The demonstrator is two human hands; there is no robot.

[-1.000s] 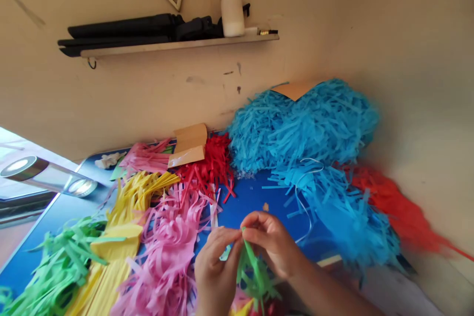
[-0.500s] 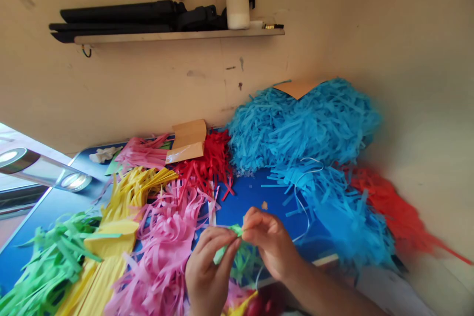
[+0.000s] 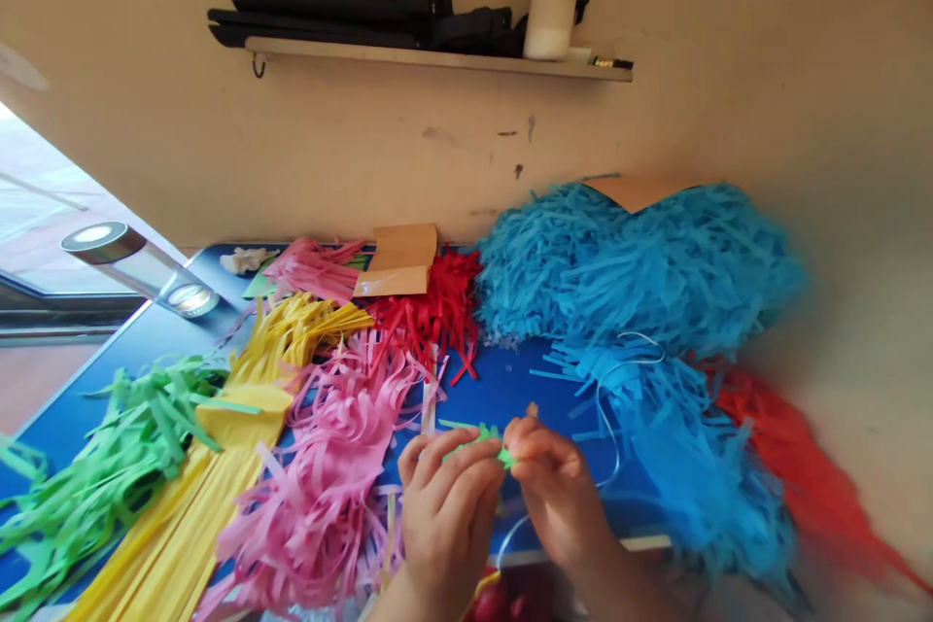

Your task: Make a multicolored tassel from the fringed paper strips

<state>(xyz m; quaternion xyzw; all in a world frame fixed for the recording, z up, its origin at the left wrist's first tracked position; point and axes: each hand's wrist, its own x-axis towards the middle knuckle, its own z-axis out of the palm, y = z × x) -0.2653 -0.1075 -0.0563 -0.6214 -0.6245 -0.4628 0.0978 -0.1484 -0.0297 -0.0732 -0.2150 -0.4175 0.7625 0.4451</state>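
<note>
Fringed green tissue paper (image 3: 486, 433) is pinched between my two hands above the front of the blue table. My left hand (image 3: 453, 496) is closed around most of it, and its fingers hide much of the paper. The fingertips of my right hand (image 3: 558, 486) grip one end of the same paper. A thin white string (image 3: 514, 536) runs below my hands. To the left lies pink fringed paper (image 3: 342, 466). Blue fringed paper (image 3: 656, 437) spreads out on the right, with a white string on top.
Yellow (image 3: 164, 525) and green paper strips (image 3: 123, 466) cover the table's left side, near a clear bottle (image 3: 146, 267). Behind are red strips (image 3: 433, 306), folded brown card (image 3: 397, 262) and a large blue heap (image 3: 641, 262). A wall shelf (image 3: 437, 61) holds a white bottle (image 3: 552, 5).
My left hand has turned and closed further over the green paper, whose hanging strips are now mostly hidden. The view has shifted, so the surroundings sit further right in the picture.
</note>
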